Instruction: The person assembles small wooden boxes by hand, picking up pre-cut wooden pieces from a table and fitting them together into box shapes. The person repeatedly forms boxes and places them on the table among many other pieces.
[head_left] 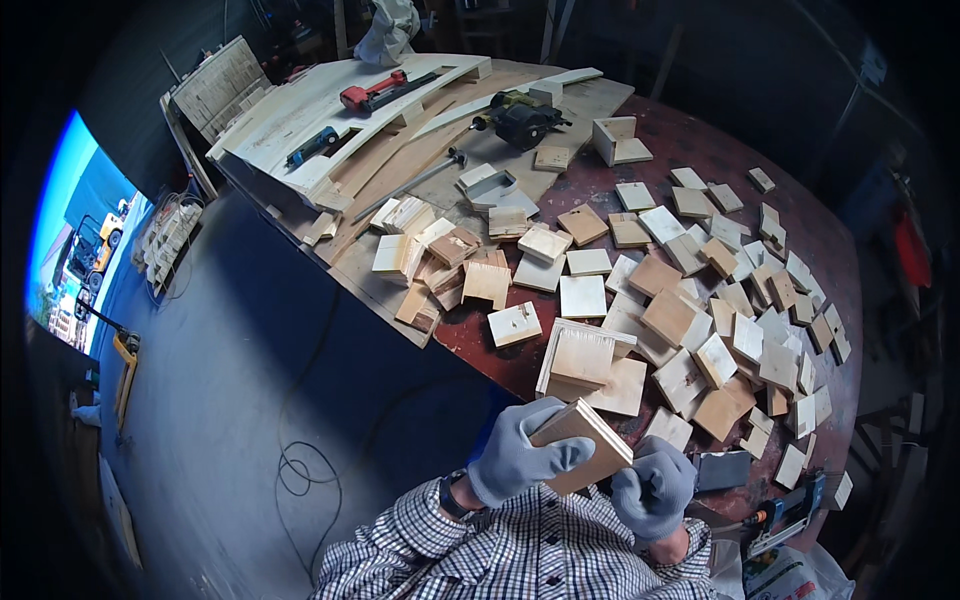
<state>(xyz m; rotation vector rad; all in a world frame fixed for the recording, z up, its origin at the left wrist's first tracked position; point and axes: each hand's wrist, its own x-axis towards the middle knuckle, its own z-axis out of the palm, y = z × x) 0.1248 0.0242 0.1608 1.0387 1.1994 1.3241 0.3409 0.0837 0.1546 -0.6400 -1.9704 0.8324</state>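
Observation:
In front of my chest, my left hand (525,452), in a grey glove, is closed around a small wooden block (584,452). The block has a brown face and a pale, layered-looking edge, and it is held tilted. My gloved right hand (655,487) is curled at the block's right corner, its fingers bent inward. What those fingers hold, if anything, is hidden. Just beyond the hands, at the table's near edge, stands a piece of joined boards (583,357). Many loose wooden blocks (668,316) lie scattered and piled over the dark red table (690,140).
A red nail gun (372,93), a blue tool (313,147) and a dark power tool (525,122) lie on the far boards. A blue-and-black tool (785,515) is at the near right. A cable (300,468) coils on the floor at left. A yellow forklift (95,245) stands outside.

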